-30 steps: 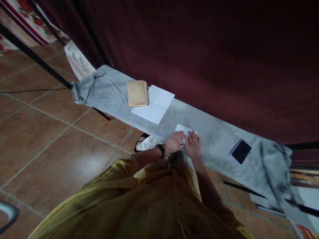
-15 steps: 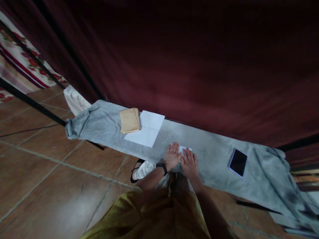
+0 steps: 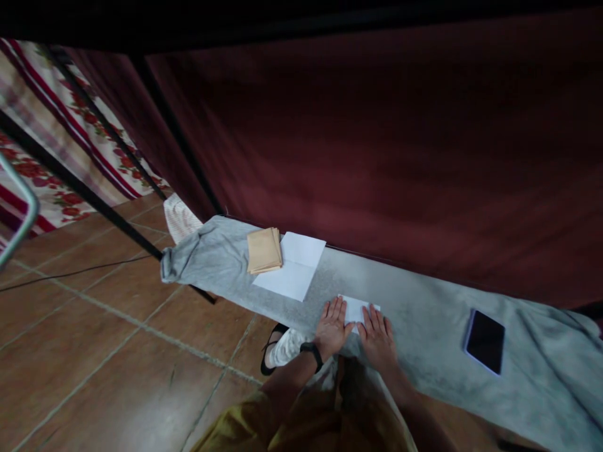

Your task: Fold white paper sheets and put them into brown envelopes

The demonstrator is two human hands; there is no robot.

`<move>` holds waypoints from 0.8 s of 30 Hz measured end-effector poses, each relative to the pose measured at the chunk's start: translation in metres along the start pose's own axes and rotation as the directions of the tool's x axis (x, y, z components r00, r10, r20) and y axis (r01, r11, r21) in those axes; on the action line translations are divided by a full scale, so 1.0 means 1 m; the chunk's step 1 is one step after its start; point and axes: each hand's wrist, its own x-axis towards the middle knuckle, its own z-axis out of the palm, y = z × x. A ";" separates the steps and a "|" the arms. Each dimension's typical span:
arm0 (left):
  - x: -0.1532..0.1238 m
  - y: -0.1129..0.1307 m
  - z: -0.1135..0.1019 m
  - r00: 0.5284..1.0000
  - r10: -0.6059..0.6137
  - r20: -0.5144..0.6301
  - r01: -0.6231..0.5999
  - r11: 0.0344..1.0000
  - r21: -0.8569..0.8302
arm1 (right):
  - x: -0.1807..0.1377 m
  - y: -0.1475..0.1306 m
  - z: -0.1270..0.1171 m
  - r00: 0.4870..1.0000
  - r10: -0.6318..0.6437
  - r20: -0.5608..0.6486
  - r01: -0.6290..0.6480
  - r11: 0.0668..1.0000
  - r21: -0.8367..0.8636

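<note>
A small folded piece of white paper [image 3: 356,310] lies on the grey cloth-covered bench directly before me. My left hand [image 3: 332,325] rests flat on its left side, fingers stretched out. Flat on the right side of the paper is my right hand [image 3: 378,339], its fingers also extended. Both hands are open, with the thumbs close together at the near edge. Farther left lies a larger white sheet [image 3: 296,267] with a crease across it. A stack of brown paper envelopes or sheets [image 3: 264,250] partly covers that sheet's left side.
A dark-screened phone or tablet [image 3: 486,342] lies on the right of the grey cloth [image 3: 419,314]. Behind the bench hangs a dark red curtain [image 3: 377,188]. Black metal bars [image 3: 108,216] stand at the left, and a cable [image 3: 70,274] runs over the tiled floor.
The view has tilted up and swung left, so everything sits lower and farther right. My hands have spread slightly apart on the folded paper, leaving more of it visible between them.
</note>
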 end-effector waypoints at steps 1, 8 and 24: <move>-0.001 0.000 0.000 1.000 -0.001 0.000 0.001 1.000 0.006 | -0.001 0.002 0.001 1.000 -0.012 0.004 0.012 1.000 -0.002; 0.001 0.001 -0.004 1.000 -0.014 0.001 0.014 1.000 -0.005 | -0.021 0.024 -0.002 0.999 -0.037 0.034 0.037 0.999 -0.019; 0.006 0.004 -0.010 0.999 -0.020 0.031 0.021 0.999 -0.029 | 0.011 0.016 -0.018 0.994 0.052 0.093 -0.063 0.991 0.116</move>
